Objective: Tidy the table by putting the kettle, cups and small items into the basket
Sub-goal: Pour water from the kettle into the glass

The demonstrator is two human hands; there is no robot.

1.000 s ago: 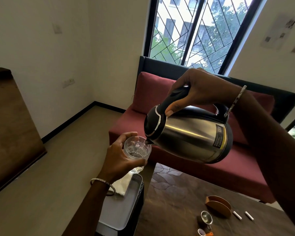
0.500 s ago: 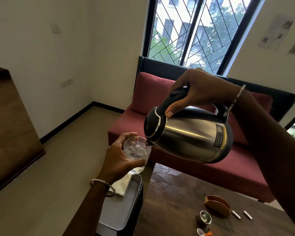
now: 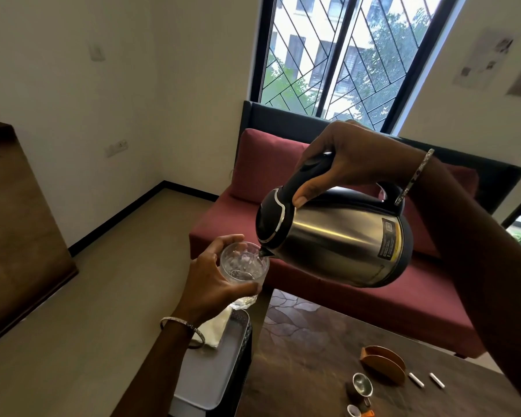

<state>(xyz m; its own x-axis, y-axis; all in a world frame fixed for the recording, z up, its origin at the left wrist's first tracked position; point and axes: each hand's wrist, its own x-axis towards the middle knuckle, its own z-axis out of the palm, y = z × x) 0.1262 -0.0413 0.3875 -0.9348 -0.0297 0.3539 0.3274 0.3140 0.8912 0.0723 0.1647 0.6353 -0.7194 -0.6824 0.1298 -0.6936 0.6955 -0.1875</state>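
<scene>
My right hand (image 3: 349,155) grips the black handle of a steel kettle (image 3: 337,242), which is tipped far over with its spout at the rim of a clear glass (image 3: 243,266). My left hand (image 3: 211,284) holds that glass from the side, above the basket (image 3: 238,356). The basket is dark with a grey lining and a folded cream cloth (image 3: 215,329) inside, standing left of the dark wooden table (image 3: 298,356). On the table lie a copper holder (image 3: 382,364), a small metal cup (image 3: 362,383), two white sticks (image 3: 415,379) and small bits at the bottom edge.
A red sofa (image 3: 358,299) runs behind the table under a barred window (image 3: 343,55). A brown wooden panel (image 3: 18,224) stands at the left on the beige floor (image 3: 88,311).
Kettle and glass have stayed together in the same pouring pose. The view has shifted only slightly.
</scene>
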